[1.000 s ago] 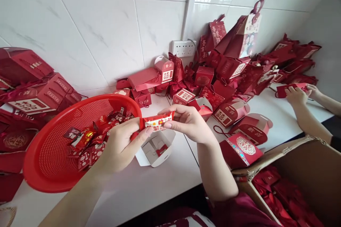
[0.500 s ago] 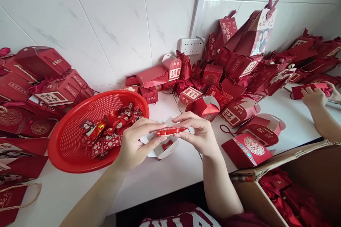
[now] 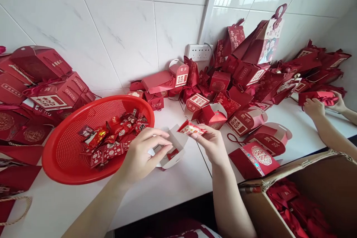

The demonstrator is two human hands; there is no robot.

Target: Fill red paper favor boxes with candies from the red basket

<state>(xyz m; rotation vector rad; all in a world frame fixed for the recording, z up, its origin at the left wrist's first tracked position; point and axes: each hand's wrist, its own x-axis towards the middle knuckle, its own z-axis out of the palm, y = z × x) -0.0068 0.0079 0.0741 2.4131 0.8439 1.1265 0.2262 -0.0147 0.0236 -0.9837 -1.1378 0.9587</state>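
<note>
My right hand pinches a small red and white candy packet between thumb and fingers, above the white table. To its left is my left hand, fingers curved and apart, with nothing between them. Under and between both hands stands an open small box, its pale inner side showing and a red item inside. Just left of my left hand, a red plastic basket holds several wrapped candies.
Red gift boxes are piled at the left; more spread across the back and right. A cardboard box with red items stands front right. Another person's hands hold a red box at far right. A socket is on the wall.
My left hand has let go of the candy packet and sits apart from it. My right hand has kept the packet, raised slightly and tilted so its patterned face shows.
</note>
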